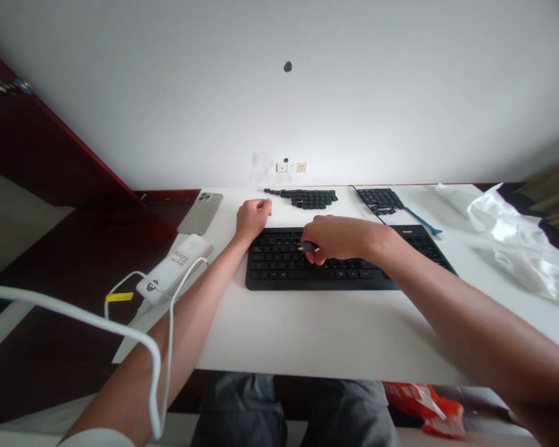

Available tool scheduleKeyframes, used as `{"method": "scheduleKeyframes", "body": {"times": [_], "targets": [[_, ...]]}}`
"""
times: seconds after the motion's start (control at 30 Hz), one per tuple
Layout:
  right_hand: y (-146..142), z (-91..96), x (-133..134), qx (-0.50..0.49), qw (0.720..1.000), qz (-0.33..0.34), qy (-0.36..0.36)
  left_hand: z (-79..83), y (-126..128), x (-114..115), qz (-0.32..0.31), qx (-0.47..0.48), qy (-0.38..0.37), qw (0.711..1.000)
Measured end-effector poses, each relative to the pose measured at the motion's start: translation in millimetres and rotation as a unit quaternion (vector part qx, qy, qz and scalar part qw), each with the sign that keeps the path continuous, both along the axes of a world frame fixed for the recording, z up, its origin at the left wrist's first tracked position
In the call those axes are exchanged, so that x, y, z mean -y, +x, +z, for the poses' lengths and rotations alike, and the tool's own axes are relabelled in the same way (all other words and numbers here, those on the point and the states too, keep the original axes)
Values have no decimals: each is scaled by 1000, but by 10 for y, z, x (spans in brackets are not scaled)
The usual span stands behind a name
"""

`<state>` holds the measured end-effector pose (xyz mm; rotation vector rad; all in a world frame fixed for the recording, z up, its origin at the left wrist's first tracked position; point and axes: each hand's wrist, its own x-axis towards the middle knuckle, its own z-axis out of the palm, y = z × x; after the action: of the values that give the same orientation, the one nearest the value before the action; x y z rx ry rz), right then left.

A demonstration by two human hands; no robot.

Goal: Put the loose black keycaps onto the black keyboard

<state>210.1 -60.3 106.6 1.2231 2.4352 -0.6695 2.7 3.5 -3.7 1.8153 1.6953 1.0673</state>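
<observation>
A black keyboard (279, 282) lies flat on the white table. My right hand (342, 237) is closed over its middle, gripping a small black tool (307, 247) with a shiny metal end that points left; its exact kind is not clear. My left hand (253, 218) rests curled at the keyboard's upper left corner. Its fingers are closed, and whatever they may hold is hidden. Behind the keyboard lies a cluster of loose black keycaps (312, 198). More keycaps (381, 197) sit in a block farther right, beside a thin black cable.
A phone (201, 211) and a white power bank (174, 268) with a white cable (153, 347) are on the left. A blue stick-like tool (422, 221) lies behind the keyboard. Crumpled clear plastic (507, 214) covers the table's right side. A wall with sockets (292, 167) stands behind.
</observation>
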Motion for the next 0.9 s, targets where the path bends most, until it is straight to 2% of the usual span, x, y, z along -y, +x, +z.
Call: {"method": "scheduleKeyframes", "body": {"times": [0.17,0.37,0.67,0.9], "targets": [[-4,9,1,2,1000,-1,-1,-2,0,0,0,6,1,1000],[-8,2,46,28,998,9,59,9,3,11,-5,5,1,1000],[26,138,68,39,998,2,43,8,5,7,0,3,1,1000],[-17,59,66,62,997,19,43,-6,-2,-2,0,1,2,1000]]}}
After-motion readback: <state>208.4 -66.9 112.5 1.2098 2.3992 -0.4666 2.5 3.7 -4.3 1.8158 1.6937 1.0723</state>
